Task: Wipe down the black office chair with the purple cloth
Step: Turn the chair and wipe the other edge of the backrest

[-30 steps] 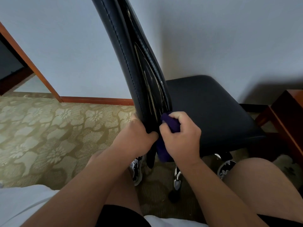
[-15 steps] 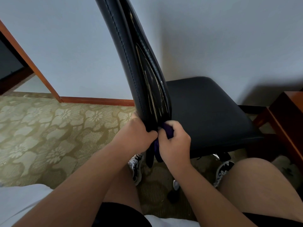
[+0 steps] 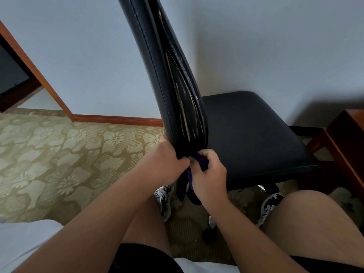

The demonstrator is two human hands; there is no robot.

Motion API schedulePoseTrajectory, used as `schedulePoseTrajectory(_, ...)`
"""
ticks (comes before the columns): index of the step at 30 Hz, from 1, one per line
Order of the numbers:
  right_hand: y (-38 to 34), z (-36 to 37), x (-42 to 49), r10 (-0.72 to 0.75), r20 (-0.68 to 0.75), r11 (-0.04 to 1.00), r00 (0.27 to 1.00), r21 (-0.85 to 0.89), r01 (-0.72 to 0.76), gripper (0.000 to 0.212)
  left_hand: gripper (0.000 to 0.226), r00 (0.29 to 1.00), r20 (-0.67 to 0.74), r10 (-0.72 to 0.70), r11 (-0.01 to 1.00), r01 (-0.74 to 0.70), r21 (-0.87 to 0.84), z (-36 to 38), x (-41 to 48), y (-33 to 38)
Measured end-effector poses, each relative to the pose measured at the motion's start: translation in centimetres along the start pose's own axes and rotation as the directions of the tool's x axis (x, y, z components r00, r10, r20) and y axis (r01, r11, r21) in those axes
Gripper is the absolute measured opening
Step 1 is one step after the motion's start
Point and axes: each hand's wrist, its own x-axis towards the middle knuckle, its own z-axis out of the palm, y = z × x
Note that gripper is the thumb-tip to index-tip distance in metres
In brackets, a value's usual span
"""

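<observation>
Left hand grips the black office chair low on its backrest, right hand clutches the purple cloth against it; brace firmly, wipe with flat, even pressure

A beige floral carpet is covering the floor, meeting a reddish wooden baseboard that is running along the pale wall. Brown wooden furniture is standing at the right edge.
</observation>
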Motion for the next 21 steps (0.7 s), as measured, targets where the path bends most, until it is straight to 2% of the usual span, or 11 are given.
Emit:
schedulePoseTrajectory(4,-3.9,-0.3,0.9,-0.135,-0.03,0.986,0.99,0.092,0.137,0.006,0.061,0.999,0.014,0.042,0.999,-0.042,0.001,-0.2,0.3,-0.1)
schedulePoseTrajectory(6,-4.9,-0.3,1.1,-0.175,-0.017,0.977,0.984,0.121,0.176,0.008,0.059,0.997,0.038,0.066,0.995,-0.069,0.075,-0.6,0.2,0.0)
schedulePoseTrajectory(9,-4.0,-0.3,1.0,-0.201,0.01,0.979,0.98,0.032,0.201,0.013,0.046,0.995,0.085,0.048,0.989,-0.059,0.135,-1.5,0.0,0.5)
schedulePoseTrajectory(12,-1.5,-0.3,0.6,-0.113,0.049,0.993,0.992,-0.028,0.115,0.017,0.022,0.991,0.135,0.011,0.992,-0.027,0.12,-2.7,-0.4,1.6)
schedulePoseTrajectory(14,-0.5,-0.3,0.4,-0.047,0.068,0.998,0.997,-0.036,0.049,0.019,0.018,0.989,0.145,-0.015,0.996,0.002,0.088,-3.6,-0.7,2.0)
schedulePoseTrajectory(16,-0.4,-0.3,0.0,-0.033,0.07,0.999,0.997,-0.023,0.035,0.018,0.022,0.99,0.135,-0.029,0.999,0.023,0.049,-4.4,-0.9,2.1)
schedulePoseTrajectory(19,-1.7,-0.3,-0.1,-0.067,0.052,0.997,0.996,0.046,0.065,0.015,0.057,0.995,0.093,-0.022,0.995,0.031,-0.09,-5.4,-1.0,2.7)
schedulePoseTrajectory(21,-2.8,-0.2,0.0,-0.112,0.046,0.99,0.993,0.09,0.107,0.013,0.065,1.0,0.029,-0.007,0.975,0.013,-0.222,-6.0,-1.1,3.4)
